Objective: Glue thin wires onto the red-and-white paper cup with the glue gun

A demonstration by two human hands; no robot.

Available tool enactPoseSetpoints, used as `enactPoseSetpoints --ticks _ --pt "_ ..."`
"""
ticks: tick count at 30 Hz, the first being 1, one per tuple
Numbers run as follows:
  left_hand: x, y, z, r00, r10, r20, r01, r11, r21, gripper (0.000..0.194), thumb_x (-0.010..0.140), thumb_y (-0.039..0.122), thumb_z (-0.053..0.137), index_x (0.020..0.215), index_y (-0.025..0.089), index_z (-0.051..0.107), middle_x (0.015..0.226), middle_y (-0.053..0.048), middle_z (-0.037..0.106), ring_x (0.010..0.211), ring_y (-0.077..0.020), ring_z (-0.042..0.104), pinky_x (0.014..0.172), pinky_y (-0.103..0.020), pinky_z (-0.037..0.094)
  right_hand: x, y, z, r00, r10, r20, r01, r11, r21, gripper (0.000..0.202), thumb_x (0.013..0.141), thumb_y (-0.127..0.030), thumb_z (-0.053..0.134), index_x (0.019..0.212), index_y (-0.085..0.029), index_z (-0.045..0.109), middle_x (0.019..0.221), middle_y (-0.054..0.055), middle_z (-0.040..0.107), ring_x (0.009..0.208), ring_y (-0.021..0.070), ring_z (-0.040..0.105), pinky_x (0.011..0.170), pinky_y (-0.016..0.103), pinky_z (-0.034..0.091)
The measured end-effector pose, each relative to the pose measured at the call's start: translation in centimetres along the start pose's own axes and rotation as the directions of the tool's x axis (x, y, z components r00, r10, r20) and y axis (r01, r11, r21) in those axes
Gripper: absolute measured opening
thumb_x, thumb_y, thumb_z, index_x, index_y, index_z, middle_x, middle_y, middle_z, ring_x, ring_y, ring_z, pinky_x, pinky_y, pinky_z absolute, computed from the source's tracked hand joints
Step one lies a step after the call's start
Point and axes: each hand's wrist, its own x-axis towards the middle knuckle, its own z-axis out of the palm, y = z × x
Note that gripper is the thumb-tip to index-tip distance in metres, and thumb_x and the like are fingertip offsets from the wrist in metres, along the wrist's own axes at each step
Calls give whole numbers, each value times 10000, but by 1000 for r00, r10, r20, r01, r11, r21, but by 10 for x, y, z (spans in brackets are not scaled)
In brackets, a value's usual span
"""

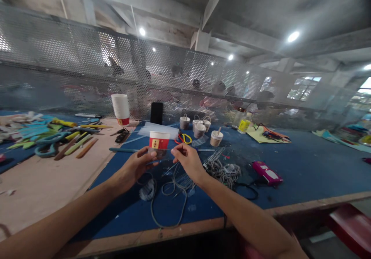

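My left hand [143, 161] grips a red and white paper cup [159, 138] upright, a little above the blue table mat. Grey cord is wound around the cup's lower part. Just right of the cup is my right hand [185, 158], its thumb and forefinger pinched together; what they hold is too small to make out. A loop of grey cord [169, 227] lies on the mat below both hands. Thin clear sticks [185, 181] lie under the right hand, and a tangled heap of grey cord [224, 171] is beside it.
Several small cord-wrapped cups [199, 130] stand at the back, near yellow-handled scissors [185, 138]. A stack of paper cups [120, 108] and a black phone [157, 113] stand further left. Blue scissors [50, 145] lie at left; a magenta box [266, 173] lies at right. A perforated metal screen [174, 77] rises behind.
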Motion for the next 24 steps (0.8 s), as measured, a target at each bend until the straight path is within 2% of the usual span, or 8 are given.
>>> enactPoseSetpoints --ticks 11,21,24 --pt "3 -3 -3 997 -37 68 41 997 -59 391 802 269 826 1175 170 758 1265 -144 752 1082 -249 728 891 -302 585 3 5 -1 1000 -23 -8 23 1000 -17 225 879 -422 688 848 -206 635 689 -37 639 651 149 656 707 273 496" --pt "4 -6 -6 994 -41 103 47 997 -60 380 804 274 818 1172 193 770 1216 -131 773 1086 -263 733 897 -311 591 3 4 -2 1000 -31 -2 31 999 -39 206 885 -397 676 832 -204 624 658 -35 636 656 153 643 698 273 486" --pt "3 -5 -5 992 -50 113 56 997 -49 378 823 265 798 1193 194 762 1269 -128 753 1114 -258 723 912 -304 584 3 4 -2 999 -36 0 36 998 -46 196 888 -385 672 829 -206 621 657 -36 636 661 153 637 697 272 481"
